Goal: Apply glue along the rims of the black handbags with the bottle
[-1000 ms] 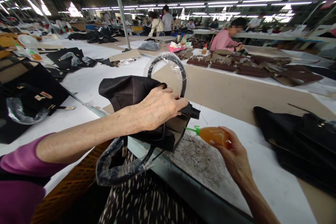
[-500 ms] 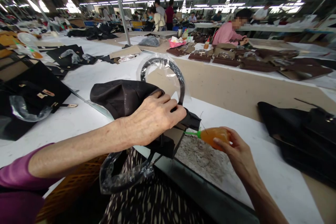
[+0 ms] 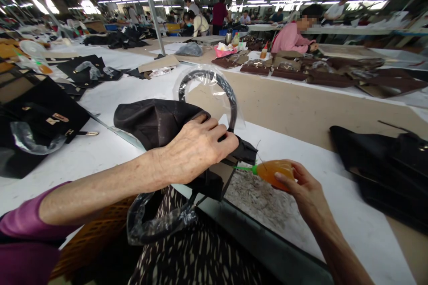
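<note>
My left hand is closed on a black handbag, gripping its dark fabric near the edge. One plastic-wrapped handle arches up behind the hand, and a second wrapped handle hangs below at the table's edge. In my right hand is an orange glue bottle with a green nozzle. The bottle lies almost level, its nozzle tip at the bag's right edge, by a tan-brown panel. Whether the tip touches the bag I cannot tell.
Black bags stand on the left, and another black bag lies at the right. Brown bag pieces line the far side, near a person in pink. An orange basket sits below the table edge.
The glue bottle has shifted very slightly, its nozzle still at the bag's edge. My left hand keeps its grip on the handbag. The camera view has moved a little.
</note>
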`<action>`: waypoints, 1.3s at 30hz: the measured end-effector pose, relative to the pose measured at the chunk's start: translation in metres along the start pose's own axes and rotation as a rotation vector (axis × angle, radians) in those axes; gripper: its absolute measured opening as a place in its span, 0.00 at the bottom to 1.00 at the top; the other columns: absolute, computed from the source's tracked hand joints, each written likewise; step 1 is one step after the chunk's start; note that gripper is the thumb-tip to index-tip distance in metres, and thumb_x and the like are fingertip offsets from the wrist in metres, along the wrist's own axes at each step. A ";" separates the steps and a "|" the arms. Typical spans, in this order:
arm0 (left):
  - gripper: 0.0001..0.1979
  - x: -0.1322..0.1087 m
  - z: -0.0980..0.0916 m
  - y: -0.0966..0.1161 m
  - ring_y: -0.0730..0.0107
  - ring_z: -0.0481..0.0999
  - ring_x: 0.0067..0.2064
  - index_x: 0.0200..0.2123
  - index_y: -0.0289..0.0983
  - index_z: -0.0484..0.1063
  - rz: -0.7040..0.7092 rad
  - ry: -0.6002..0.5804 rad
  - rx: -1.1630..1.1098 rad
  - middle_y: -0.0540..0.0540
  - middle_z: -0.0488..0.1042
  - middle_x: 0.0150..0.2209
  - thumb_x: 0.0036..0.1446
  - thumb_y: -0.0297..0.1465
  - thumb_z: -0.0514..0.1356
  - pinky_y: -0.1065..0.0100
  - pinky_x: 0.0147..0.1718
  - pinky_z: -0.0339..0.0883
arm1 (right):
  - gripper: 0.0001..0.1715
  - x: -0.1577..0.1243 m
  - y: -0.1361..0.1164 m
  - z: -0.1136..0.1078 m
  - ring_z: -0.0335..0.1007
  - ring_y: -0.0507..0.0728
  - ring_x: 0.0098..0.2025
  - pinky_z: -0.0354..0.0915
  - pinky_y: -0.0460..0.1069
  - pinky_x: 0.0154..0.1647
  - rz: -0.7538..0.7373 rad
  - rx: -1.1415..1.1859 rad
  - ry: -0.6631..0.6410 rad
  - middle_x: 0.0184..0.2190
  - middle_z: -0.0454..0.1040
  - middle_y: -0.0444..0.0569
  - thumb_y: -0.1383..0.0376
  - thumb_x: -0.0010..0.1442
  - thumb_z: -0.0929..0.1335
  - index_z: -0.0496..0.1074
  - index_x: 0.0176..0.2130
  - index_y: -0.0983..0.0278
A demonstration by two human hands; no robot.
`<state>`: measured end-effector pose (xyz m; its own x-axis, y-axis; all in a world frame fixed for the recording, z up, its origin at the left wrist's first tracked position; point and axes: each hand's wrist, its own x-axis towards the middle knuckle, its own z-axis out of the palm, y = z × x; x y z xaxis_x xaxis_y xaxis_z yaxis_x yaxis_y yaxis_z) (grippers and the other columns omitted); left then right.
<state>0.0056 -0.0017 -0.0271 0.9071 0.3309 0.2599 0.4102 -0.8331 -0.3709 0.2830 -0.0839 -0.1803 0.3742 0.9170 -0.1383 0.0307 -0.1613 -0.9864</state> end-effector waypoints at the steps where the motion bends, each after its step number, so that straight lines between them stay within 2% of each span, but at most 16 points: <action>1: 0.04 0.000 0.000 0.000 0.61 0.69 0.35 0.37 0.36 0.65 0.001 0.002 0.001 0.45 0.71 0.34 0.57 0.26 0.57 0.62 0.33 0.61 | 0.33 0.000 0.000 0.000 0.72 0.64 0.40 0.75 0.56 0.37 0.001 -0.008 -0.006 0.40 0.74 0.49 0.51 0.44 0.78 0.71 0.46 0.63; 15: 0.07 0.000 0.004 0.003 0.60 0.69 0.36 0.41 0.35 0.66 0.024 -0.012 0.022 0.43 0.72 0.35 0.57 0.24 0.55 0.62 0.33 0.60 | 0.32 -0.007 -0.002 -0.003 0.73 0.66 0.40 0.75 0.56 0.33 0.038 -0.010 -0.028 0.39 0.75 0.51 0.50 0.44 0.77 0.72 0.44 0.63; 25: 0.07 0.000 0.003 0.001 0.60 0.70 0.36 0.40 0.35 0.66 0.025 -0.015 0.012 0.44 0.72 0.35 0.57 0.23 0.55 0.61 0.33 0.59 | 0.34 -0.006 0.009 0.006 0.70 0.60 0.37 0.70 0.53 0.39 -0.103 -0.191 0.120 0.39 0.75 0.46 0.49 0.44 0.78 0.72 0.48 0.59; 30: 0.05 0.000 0.003 0.001 0.61 0.70 0.36 0.39 0.35 0.66 0.025 -0.003 0.008 0.44 0.72 0.35 0.59 0.25 0.54 0.61 0.32 0.59 | 0.33 -0.010 0.003 0.005 0.70 0.59 0.38 0.72 0.50 0.37 -0.123 -0.147 0.153 0.41 0.73 0.46 0.49 0.45 0.77 0.71 0.47 0.59; 35: 0.04 -0.002 0.005 0.001 0.61 0.69 0.35 0.39 0.35 0.65 0.024 0.023 0.008 0.45 0.72 0.34 0.60 0.24 0.54 0.62 0.32 0.58 | 0.34 -0.012 -0.003 0.000 0.71 0.62 0.40 0.74 0.51 0.35 -0.050 -0.084 0.073 0.39 0.74 0.49 0.49 0.43 0.78 0.73 0.45 0.62; 39: 0.04 -0.003 0.007 0.002 0.62 0.69 0.35 0.39 0.35 0.65 0.030 0.042 0.017 0.45 0.71 0.34 0.60 0.25 0.54 0.62 0.32 0.58 | 0.33 -0.014 -0.003 -0.001 0.72 0.63 0.41 0.75 0.52 0.36 0.019 -0.022 0.003 0.40 0.75 0.50 0.50 0.45 0.78 0.72 0.46 0.62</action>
<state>0.0044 -0.0011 -0.0345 0.9146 0.2868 0.2851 0.3846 -0.8347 -0.3941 0.2787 -0.0964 -0.1750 0.3781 0.9124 -0.1569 0.0439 -0.1870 -0.9814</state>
